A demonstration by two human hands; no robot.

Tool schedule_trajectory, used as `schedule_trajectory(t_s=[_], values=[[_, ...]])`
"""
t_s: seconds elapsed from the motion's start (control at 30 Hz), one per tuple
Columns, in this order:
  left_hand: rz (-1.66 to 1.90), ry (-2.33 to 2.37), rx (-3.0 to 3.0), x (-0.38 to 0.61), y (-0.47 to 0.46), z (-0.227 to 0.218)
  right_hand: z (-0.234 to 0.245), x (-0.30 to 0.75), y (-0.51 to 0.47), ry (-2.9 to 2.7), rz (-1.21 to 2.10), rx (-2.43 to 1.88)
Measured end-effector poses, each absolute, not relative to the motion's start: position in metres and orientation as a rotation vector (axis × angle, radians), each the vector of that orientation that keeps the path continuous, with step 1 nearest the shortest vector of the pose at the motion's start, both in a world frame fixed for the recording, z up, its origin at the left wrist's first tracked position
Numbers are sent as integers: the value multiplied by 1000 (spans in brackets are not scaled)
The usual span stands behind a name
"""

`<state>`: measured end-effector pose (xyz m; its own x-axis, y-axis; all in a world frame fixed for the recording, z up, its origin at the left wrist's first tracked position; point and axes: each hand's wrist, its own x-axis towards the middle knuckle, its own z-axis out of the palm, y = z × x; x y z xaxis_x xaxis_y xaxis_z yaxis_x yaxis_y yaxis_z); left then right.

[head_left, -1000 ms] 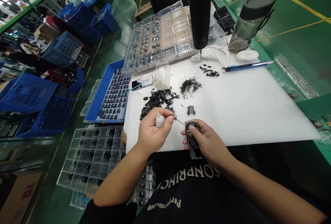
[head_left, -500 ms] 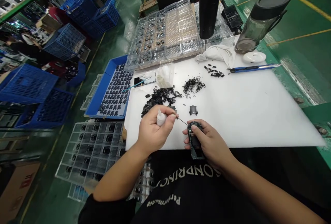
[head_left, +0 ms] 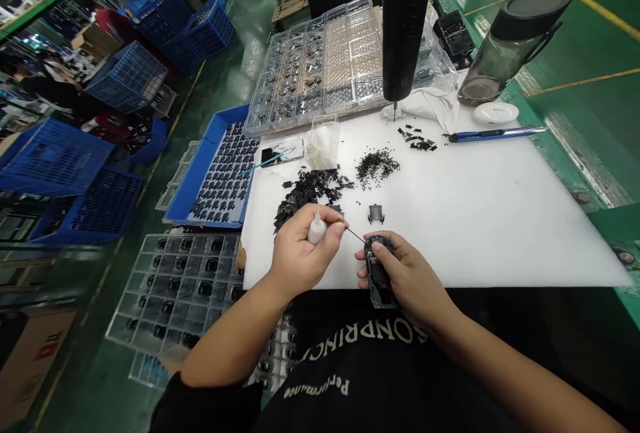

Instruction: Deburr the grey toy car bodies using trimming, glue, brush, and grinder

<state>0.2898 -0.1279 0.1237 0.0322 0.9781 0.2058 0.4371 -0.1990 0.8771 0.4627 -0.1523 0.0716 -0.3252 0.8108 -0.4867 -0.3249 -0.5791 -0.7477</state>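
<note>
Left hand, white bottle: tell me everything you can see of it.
The small white bottle looks like soft, semi-opaque plastic, with a rounded body narrowing to a tapered tip. It stands nearly upright, tip up, held against the fingers of the left hand, which hide its lower end. It is above the white board, not resting on it. No label or contents can be made out. A thin dark needle is pinched in the same hand; any link to the bottle cannot be seen.
</note>
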Motion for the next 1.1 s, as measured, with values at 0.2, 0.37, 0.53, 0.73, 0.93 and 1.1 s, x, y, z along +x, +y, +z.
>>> schedule_trajectory(t_s=[0.2, 0.37, 0.53, 0.73, 0.93, 1.1], values=[[1172, 1424, 1670, 282, -131, 125, 73, 462, -152, -700, 1965, -1158], [1622, 1506, 1842, 257, -96, 157, 79, 462, -149, -677, 1980, -1163], [1684, 1828, 2049, 248, -29, 181, 80, 462, -149, -668, 1977, -1189], [1405, 2005, 2042, 243, 19, 150, 75, 462, -152, -650, 1944, -1210], [1337, 2052, 1923, 231, 14, 133, 76, 461, -153, -642, 1947, -1176], [1423, 2032, 1948, 238, 1, 150, 75, 462, -153, -644, 1961, -1181]])
